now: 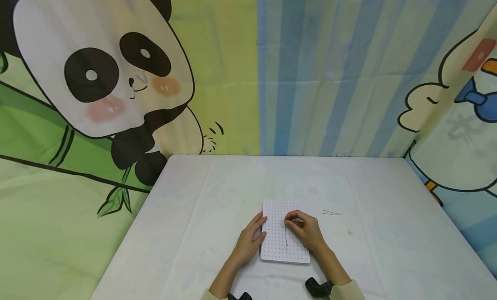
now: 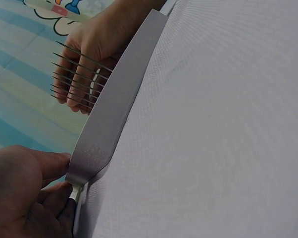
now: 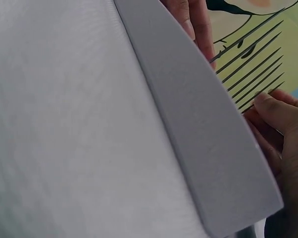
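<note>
A white board (image 1: 273, 244) dotted with rows of small holes lies on the table. Several thin dark needles (image 3: 248, 35) stand upright in it in a line, points up. My right hand (image 1: 307, 231) is over the board's right half, thumb and forefinger pinching a needle (image 3: 276, 88) at the far end of that line. Along the board's left edge rests my left hand (image 1: 247, 242), fingertips and thumb touching the side. In the left wrist view the board's thick side (image 2: 114, 104) hides the needles' lower ends.
Two loose needles (image 1: 330, 212) lie on the table right of the board. A white cloth covers the table (image 1: 217, 188). Behind it hangs a printed curtain (image 1: 217, 76) with a panda and stripes. Dark wrist devices (image 1: 318, 288) sit at both cuffs.
</note>
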Demonstrator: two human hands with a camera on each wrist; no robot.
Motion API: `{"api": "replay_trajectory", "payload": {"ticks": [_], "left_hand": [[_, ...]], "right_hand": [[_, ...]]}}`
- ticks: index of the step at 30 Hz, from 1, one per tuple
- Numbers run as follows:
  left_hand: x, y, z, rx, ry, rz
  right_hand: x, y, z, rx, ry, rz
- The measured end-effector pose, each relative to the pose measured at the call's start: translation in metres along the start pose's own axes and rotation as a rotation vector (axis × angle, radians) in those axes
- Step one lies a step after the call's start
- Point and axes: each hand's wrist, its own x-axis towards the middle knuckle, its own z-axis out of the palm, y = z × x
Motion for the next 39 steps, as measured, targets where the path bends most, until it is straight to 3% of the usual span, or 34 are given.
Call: {"api": "replay_trajectory", "payload": {"ticks": [7,14,20,24,31,39], "left_hand": [[0.001,0.001,-0.001,-0.003,0.006,0.002],[0.001,0.002,-0.001,-0.001,0.01,0.004],[0.001,0.002,-0.001,0.001,0.011,0.004],[0.001,0.003,-0.001,-0.013,0.008,-0.008],[0.0,0.003,0.001,-0.005,0.007,-0.014],[0.001,0.003,0.001,-0.004,0.005,-0.021]], "right_hand": [[0.005,-0.019,-0.006,0.044,-0.011,0.005],[-0.001,0.013,-0.006,0.094,0.025,0.079],[0.0,0.016,-0.009,0.12,0.05,0.105],[0.001,0.012,-0.012,0.018,0.09,0.071],[0.004,0.012,-0.037,-0.279,0.2,-0.013],[-0.005,0.04,-0.071,-0.451,0.277,0.056]]}}
